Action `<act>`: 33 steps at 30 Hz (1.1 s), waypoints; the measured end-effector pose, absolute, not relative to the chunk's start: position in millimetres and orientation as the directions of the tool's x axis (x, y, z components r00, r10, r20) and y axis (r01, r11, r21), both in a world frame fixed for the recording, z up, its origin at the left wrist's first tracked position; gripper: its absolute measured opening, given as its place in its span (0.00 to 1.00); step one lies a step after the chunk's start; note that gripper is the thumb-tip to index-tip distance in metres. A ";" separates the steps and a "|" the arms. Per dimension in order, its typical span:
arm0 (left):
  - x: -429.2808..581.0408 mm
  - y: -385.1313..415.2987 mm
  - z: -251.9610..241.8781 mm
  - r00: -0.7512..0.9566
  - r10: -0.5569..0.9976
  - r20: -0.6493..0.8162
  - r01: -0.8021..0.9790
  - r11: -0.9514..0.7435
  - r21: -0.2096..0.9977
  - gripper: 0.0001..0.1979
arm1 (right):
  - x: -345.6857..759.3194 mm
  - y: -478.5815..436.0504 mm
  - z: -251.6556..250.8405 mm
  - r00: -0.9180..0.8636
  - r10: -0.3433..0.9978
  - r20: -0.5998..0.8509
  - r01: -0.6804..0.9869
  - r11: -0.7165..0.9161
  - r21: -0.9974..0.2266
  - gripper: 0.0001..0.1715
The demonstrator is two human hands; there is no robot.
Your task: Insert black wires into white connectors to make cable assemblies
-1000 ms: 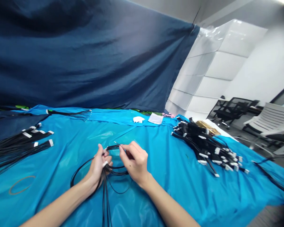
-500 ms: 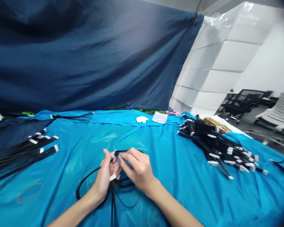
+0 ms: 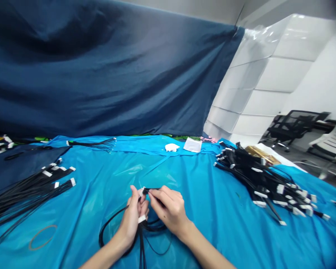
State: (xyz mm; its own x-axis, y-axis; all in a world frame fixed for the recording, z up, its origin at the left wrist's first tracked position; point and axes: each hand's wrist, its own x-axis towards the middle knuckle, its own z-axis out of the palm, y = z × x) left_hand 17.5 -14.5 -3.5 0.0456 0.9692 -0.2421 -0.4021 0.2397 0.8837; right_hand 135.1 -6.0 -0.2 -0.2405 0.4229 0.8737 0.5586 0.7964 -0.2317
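Note:
Near the front middle, my left hand (image 3: pixel 132 216) is closed around a black wire harness (image 3: pixel 101 233), thumb pointing up. A small white connector (image 3: pixel 141 191) shows at its fingertips. My right hand (image 3: pixel 170 209) pinches the black wires just right of that connector. Below the left fingers, another white connector (image 3: pixel 142 219) sticks out, with black wires hanging down from it. The harness loops out left and right beneath both hands. Fingers hide how the wire ends sit in the upper connector.
Black wire harnesses with white connectors lie in a bundle (image 3: pixel 30 194) at left and a heap (image 3: pixel 257 175) at right. A brown ring (image 3: pixel 43 237) lies front left. At the back are another harness (image 3: pixel 92 144), a white scrap (image 3: pixel 172 147) and a clear bag (image 3: pixel 192 145).
The whole scene has shifted slightly right and down as my head moved. Both hands keep the same grip on the harness and wires.

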 end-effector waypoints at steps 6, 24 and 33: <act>16.2 -9.7 -3.0 0.050 0.981 -0.187 -0.356 0.192 0.915 0.26 | 135.6 -3.4 -0.2 -0.310 0.447 0.839 0.574 0.791 -0.210 0.08; 14.9 -25.1 17.1 0.095 0.995 -0.006 -0.359 0.040 0.933 0.27 | 136.4 -23.8 34.9 -0.116 0.685 0.719 0.401 0.694 -0.598 0.06; 13.0 -22.6 13.3 0.059 0.997 -0.057 -0.345 0.074 0.936 0.27 | 136.1 -25.4 29.0 -0.187 0.578 0.794 0.510 0.748 -0.425 0.08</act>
State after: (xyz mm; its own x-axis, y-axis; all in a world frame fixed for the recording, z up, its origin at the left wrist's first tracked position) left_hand 13.0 -22.6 13.3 0.0591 0.9966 -0.0573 -0.3447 0.0743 0.9358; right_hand 136.1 -25.4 29.0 -0.1865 0.5783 0.7942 0.5100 0.7480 -0.4248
